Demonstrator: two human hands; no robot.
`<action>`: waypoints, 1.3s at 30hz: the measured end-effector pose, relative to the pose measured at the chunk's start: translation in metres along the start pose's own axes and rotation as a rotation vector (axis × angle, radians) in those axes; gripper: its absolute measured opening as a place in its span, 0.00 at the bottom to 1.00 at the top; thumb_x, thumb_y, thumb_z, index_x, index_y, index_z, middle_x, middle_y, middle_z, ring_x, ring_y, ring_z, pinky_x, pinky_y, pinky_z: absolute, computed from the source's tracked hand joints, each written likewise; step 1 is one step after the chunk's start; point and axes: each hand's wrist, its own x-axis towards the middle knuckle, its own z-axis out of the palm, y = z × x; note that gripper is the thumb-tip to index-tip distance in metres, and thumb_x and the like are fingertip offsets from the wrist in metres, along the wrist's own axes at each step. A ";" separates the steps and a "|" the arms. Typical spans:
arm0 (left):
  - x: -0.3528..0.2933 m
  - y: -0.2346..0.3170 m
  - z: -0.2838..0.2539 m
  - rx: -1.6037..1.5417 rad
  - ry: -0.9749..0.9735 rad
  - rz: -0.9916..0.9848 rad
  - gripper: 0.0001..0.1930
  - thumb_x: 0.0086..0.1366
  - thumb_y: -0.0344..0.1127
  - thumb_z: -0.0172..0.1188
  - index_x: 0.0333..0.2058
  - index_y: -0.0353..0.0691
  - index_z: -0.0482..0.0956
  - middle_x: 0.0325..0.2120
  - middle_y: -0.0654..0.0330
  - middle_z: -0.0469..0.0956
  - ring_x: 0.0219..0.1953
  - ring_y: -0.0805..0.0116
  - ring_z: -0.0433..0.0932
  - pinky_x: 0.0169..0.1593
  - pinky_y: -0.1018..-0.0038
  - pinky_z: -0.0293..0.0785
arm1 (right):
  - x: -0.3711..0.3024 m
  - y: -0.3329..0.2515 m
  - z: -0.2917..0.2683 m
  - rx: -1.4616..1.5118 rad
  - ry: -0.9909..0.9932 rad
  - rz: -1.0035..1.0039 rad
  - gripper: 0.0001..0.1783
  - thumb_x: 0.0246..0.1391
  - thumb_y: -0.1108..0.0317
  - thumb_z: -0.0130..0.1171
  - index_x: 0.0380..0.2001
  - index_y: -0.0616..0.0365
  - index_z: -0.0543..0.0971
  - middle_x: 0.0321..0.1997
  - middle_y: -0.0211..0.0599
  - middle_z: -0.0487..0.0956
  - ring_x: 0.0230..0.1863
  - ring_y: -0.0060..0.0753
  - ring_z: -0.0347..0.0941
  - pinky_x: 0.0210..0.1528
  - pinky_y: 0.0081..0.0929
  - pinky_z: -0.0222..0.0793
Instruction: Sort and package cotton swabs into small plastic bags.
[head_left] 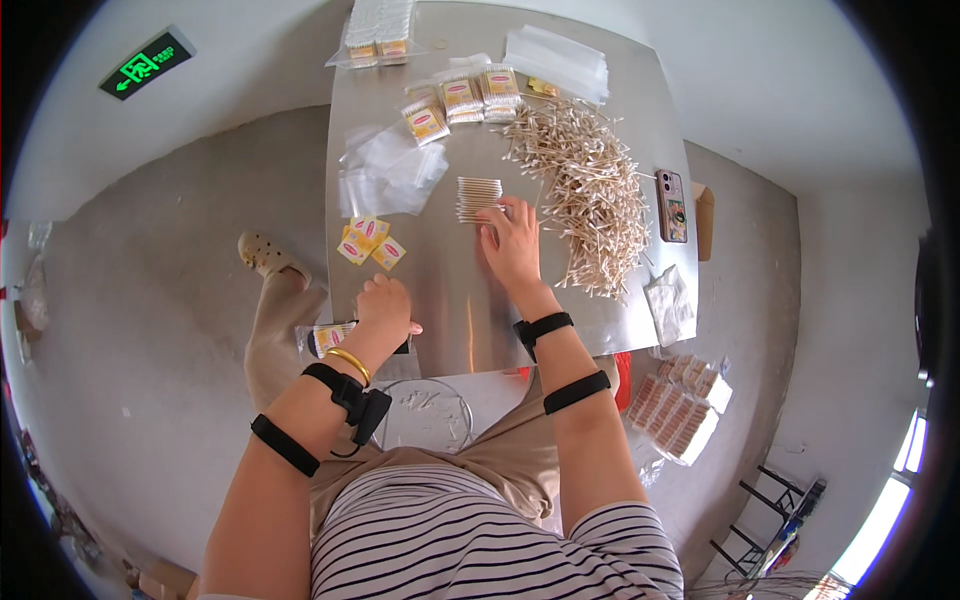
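Note:
On the metal table, a neat row of cotton swabs (479, 200) lies side by side. My right hand (512, 245) is at the row's near right corner, thumb and fingers apart and fingertips touching the swabs. A big loose heap of cotton swabs (590, 190) spreads to its right. My left hand (384, 303) is curled closed over the table's near left edge; its palm is hidden, so anything inside cannot be seen. Several yellow cards (370, 238) lie just beyond it. A packet of swabs with a yellow label (328, 338) sits beside my left wrist.
Clear plastic bags (392, 170) lie at left, with filled swab packs (460, 98) behind them. More bags (558, 62) lie at the far edge. A phone (672, 206) and white cloth (670, 305) are at right. Bundled packs (680, 405) stand below the table.

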 end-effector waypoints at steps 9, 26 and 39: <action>-0.001 0.000 0.000 0.016 0.025 0.006 0.40 0.44 0.62 0.75 0.42 0.32 0.75 0.41 0.53 0.74 0.47 0.57 0.78 0.48 0.67 0.79 | 0.008 -0.003 0.007 -0.027 -0.005 -0.032 0.12 0.48 0.73 0.62 0.37 0.46 0.82 0.51 0.37 0.71 0.53 0.47 0.66 0.56 0.44 0.64; 0.001 0.000 0.003 0.018 0.012 0.004 0.41 0.45 0.63 0.75 0.44 0.32 0.74 0.42 0.53 0.73 0.47 0.58 0.77 0.47 0.67 0.79 | 0.018 -0.001 0.012 -0.060 0.026 -0.038 0.10 0.47 0.75 0.60 0.34 0.47 0.80 0.48 0.35 0.71 0.51 0.45 0.67 0.52 0.43 0.65; 0.001 0.001 0.005 0.027 0.022 0.001 0.41 0.43 0.65 0.75 0.44 0.34 0.74 0.41 0.55 0.73 0.46 0.59 0.77 0.47 0.67 0.79 | 0.026 0.002 0.011 -0.090 0.008 -0.025 0.10 0.47 0.75 0.60 0.33 0.47 0.81 0.46 0.35 0.71 0.51 0.44 0.67 0.52 0.42 0.64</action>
